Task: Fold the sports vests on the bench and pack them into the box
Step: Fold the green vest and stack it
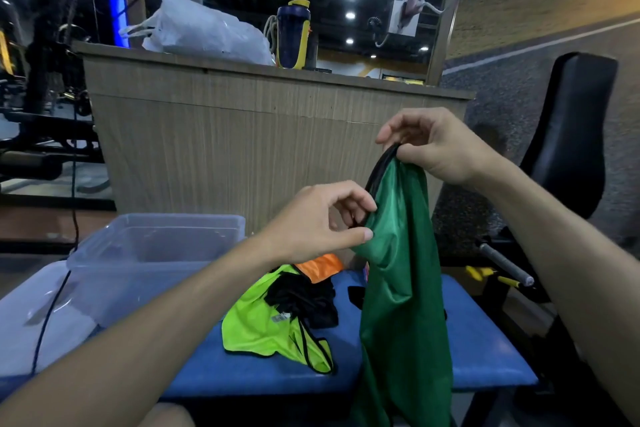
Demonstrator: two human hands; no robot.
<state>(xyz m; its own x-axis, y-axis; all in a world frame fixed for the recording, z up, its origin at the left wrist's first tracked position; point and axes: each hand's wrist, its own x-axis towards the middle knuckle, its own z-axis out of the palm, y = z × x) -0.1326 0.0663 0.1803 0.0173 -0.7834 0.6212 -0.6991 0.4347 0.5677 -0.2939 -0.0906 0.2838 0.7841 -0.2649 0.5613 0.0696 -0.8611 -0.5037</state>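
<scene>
A dark green sports vest with black trim hangs in the air above the blue bench. My right hand pinches its top edge, and my left hand pinches the black-trimmed edge lower down on the left. On the bench lie a neon yellow vest, a black garment on top of it, and an orange vest behind. A clear plastic box stands on the bench's left part, with nothing visible inside.
A wooden counter rises behind the bench, bearing a white plastic bag and a blue-and-yellow bottle. A black padded seat back stands at the right. A dark cable hangs at the left, over the box's corner.
</scene>
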